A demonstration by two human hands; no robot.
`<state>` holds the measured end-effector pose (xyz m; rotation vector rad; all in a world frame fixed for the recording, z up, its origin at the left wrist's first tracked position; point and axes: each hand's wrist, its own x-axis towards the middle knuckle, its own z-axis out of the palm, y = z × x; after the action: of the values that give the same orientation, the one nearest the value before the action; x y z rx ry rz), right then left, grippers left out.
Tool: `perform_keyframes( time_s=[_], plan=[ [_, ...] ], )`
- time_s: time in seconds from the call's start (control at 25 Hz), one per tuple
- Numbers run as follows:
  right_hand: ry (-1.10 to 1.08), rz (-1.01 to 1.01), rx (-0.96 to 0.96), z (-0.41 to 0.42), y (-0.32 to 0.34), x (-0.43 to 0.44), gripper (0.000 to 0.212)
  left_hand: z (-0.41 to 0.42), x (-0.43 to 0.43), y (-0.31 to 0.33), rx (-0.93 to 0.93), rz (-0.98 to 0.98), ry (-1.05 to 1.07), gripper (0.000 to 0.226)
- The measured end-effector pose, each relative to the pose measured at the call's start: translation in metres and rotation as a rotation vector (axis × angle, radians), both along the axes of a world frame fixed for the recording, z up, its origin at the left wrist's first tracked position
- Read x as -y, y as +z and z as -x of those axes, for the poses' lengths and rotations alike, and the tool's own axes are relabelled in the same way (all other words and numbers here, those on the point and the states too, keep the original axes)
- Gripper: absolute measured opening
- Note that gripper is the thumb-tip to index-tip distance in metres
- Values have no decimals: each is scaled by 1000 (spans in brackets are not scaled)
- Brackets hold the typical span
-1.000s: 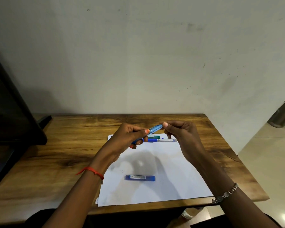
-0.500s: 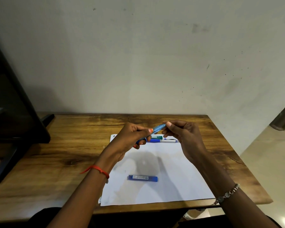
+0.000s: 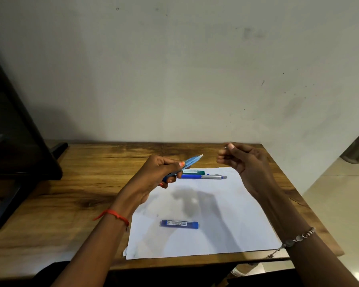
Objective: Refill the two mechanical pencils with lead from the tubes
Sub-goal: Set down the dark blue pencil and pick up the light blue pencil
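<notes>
My left hand (image 3: 153,175) grips a light-blue mechanical pencil (image 3: 192,160), tilted up to the right, with a white eraser showing at its bare top end. My right hand (image 3: 245,160) is raised to the right of the pencil, apart from it, pinching a small silvery cap (image 3: 225,147) between thumb and fingertip. A second pencil (image 3: 203,176), blue with a metal barrel, lies on the white paper (image 3: 226,224) behind my left hand. A green lead tube (image 3: 193,172) lies just beyond it. A blue lead tube (image 3: 179,223) lies on the paper nearer to me.
The paper lies on a wooden table (image 3: 71,204) against a pale wall. A dark monitor with its stand (image 3: 19,152) fills the table's left end. The table's right edge drops to a tiled floor (image 3: 340,193).
My right hand has pulled away from the pencil's top end, up and to the right, taking the small cap with it. The white eraser now shows. My left hand holds the pencil steady.
</notes>
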<state>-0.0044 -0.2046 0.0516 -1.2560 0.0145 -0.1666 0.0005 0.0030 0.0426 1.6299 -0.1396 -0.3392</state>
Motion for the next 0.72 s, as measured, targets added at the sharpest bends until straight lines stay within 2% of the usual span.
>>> perform_keyframes(
  time_s=[0.24, 0.32, 0.48, 0.72],
  plan=[
    [201, -92, -301, 5, -4, -11, 21, -3, -3, -1, 10, -28, -10, 20],
    [242, -91, -343, 4, -5, -15, 18, -3, -2, -3, 8, -52, -13, 20],
    [238, 60, -272, 3, -11, -20, 11, -2, -1, -3, 12, -87, -16, 19],
    [157, 173, -176, 2, -12, -20, 10, -2, 2, -3, 10, -109, -27, 19]
  ],
)
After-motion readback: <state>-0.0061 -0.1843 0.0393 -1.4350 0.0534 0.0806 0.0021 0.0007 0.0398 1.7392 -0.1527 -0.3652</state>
